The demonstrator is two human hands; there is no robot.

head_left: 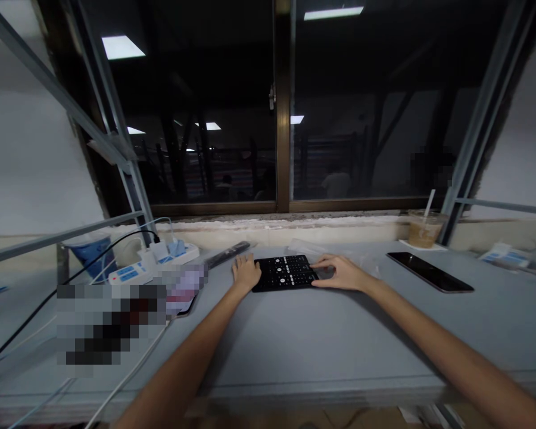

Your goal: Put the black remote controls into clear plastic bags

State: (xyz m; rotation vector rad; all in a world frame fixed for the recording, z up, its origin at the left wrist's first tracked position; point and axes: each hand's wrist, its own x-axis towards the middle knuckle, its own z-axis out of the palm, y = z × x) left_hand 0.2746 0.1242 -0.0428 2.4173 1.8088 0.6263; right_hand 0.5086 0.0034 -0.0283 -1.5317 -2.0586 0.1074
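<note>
A flat black panel (283, 273) with rows of small white marks and round white symbols lies on the grey table in front of me. My left hand (247, 272) holds its left edge, with the fingers bent against it and the palm down. At the right edge is my right hand (339, 272), its index finger at the upper side and its thumb at the lower corner. Those two fingertips grip the panel; whether something small sits between them is not visible. The panel's underside is hidden.
Left of the panel are a lit phone (187, 289), a white power strip (131, 274) with cables and a blue bin (89, 253). A dark long object (227, 253) lies behind my left hand. To the right are a dark phone (429, 272) and an iced drink cup (424, 231).
</note>
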